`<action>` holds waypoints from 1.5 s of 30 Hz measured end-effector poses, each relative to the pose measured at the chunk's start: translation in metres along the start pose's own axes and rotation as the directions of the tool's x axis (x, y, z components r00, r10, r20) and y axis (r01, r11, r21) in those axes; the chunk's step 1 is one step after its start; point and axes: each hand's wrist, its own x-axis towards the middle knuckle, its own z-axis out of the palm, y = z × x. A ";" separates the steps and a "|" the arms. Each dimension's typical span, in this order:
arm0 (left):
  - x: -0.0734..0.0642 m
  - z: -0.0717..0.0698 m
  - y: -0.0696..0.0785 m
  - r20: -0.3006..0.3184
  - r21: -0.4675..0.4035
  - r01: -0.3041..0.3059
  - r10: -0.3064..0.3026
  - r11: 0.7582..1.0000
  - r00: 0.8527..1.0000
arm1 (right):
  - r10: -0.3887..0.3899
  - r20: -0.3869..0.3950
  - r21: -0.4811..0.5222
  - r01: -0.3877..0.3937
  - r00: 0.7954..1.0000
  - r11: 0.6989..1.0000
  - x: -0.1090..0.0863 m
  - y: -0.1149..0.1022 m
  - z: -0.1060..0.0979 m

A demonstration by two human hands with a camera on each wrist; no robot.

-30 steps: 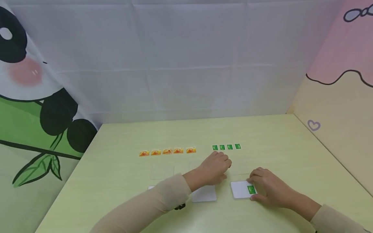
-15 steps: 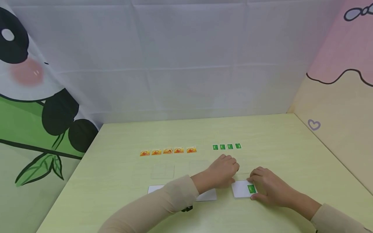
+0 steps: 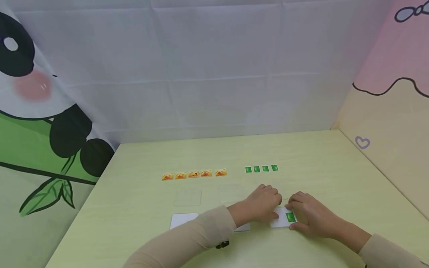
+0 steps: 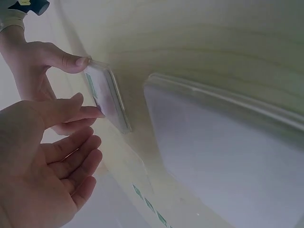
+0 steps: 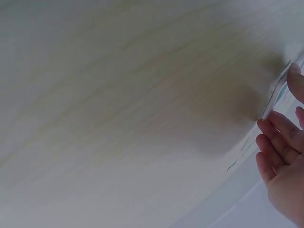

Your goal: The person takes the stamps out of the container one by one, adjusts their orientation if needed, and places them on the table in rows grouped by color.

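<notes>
My right hand grips the right end of a flat white card with clear edges, thumb at the near side and fingers at the far side. A small green sticker lies at that end of the card. Over the card's left part hovers my left hand. In the left wrist view its fingers are loosely bent and hold nothing visible, near the right hand's fingertips. The left forearm partly covers two more white cards, one at the left and one in the middle.
Several orange stickers and several green stickers lie in rows farther back on the pale table. Clear flat rectangular pieces lie between them and the white cards. White cloth hangs behind; printed panels flank the table.
My left hand has moved right, from above the middle card to over the left part of the gripped card. The right hand has kept its hold with hardly any movement.
</notes>
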 end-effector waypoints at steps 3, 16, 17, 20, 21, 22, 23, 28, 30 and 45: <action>0.003 0.003 0.003 0.034 -0.051 0.027 -0.025 0.998 0.999 | -0.012 -0.007 0.005 0.012 1.000 1.000 0.000 0.000 0.000; 0.009 0.015 0.017 0.061 -0.028 0.108 -0.106 0.994 0.993 | -0.041 -0.011 -0.001 0.041 0.999 0.999 -0.001 0.001 0.001; 0.010 0.016 0.018 0.058 -0.033 0.112 -0.110 0.993 0.992 | -0.046 -0.015 -0.005 0.046 0.999 0.999 -0.001 0.001 0.001; 0.012 0.018 0.022 0.045 -0.050 0.127 -0.125 0.991 0.991 | -0.065 -0.025 -0.008 0.065 0.998 0.998 -0.001 0.002 0.002; 0.013 0.019 0.023 0.038 -0.057 0.133 -0.131 0.989 0.991 | -0.069 -0.029 -0.010 0.069 0.997 0.998 -0.001 0.002 0.002; 0.014 0.019 0.024 0.034 -0.061 0.142 -0.140 0.988 0.990 | -0.075 -0.033 -0.004 0.075 0.997 0.997 -0.001 0.002 0.002; 0.015 0.020 0.025 0.030 -0.068 0.153 -0.151 0.986 0.988 | -0.080 -0.038 -0.002 0.079 0.996 0.997 -0.001 0.002 0.002; 0.019 0.023 0.030 0.027 -0.103 0.228 -0.226 0.968 0.974 | -0.092 -0.054 0.029 0.094 0.994 0.995 0.002 0.002 0.005; 0.020 0.023 0.032 0.025 -0.109 0.249 -0.247 0.962 0.969 | -0.085 -0.054 0.031 0.087 0.995 0.996 0.002 0.002 0.006; 0.028 0.021 0.041 0.024 -0.073 0.313 -0.312 0.947 0.950 | -0.074 -0.063 0.027 0.076 0.995 0.997 0.003 0.004 0.002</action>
